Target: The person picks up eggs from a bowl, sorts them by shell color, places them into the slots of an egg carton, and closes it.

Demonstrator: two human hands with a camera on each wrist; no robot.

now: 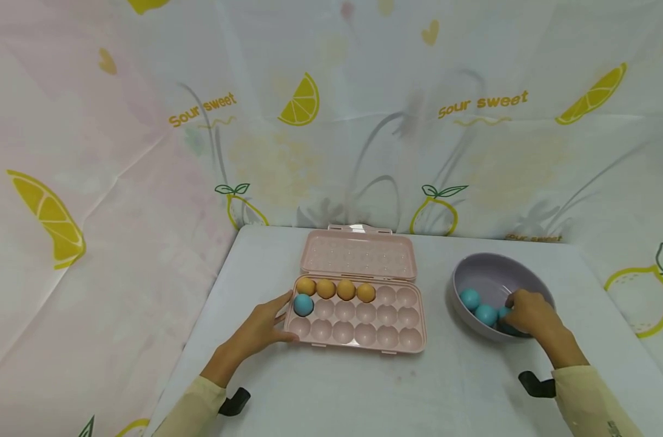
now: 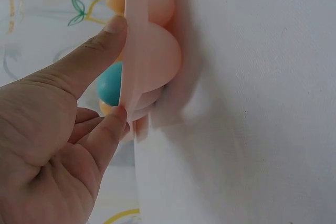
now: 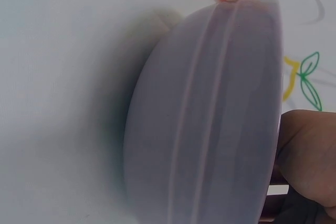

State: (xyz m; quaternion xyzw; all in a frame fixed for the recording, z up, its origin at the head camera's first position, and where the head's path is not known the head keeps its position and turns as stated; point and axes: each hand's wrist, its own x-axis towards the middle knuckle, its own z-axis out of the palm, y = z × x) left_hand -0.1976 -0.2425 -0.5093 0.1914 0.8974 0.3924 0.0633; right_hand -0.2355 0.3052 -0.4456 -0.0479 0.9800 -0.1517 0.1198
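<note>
A pink egg box (image 1: pixel 355 347) lies with its lid folded back. Several orange balls (image 1: pixel 326 289) fill the left part of its back row. One blue ball (image 1: pixel 303 304) sits in the leftmost cup of the middle row. My left hand (image 1: pixel 262 325) is at the box's left edge, thumb and fingers spread, fingertips touching the rim (image 2: pixel 127 51). On the right, my right hand (image 1: pixel 530 312) reaches into a grey-purple bowl (image 1: pixel 486 270). Its curled fingers hold a blue ball (image 1: pixel 503 313); the bowl wall hides the fingertips in the right wrist view.
More blue balls (image 1: pixel 477 308) lie in the bowl, left of my right hand. Both the box and the bowl stand on a white-covered table (image 1: pixel 364 394). A lemon-printed cloth (image 1: pixel 331 152) hangs behind the table's back edge.
</note>
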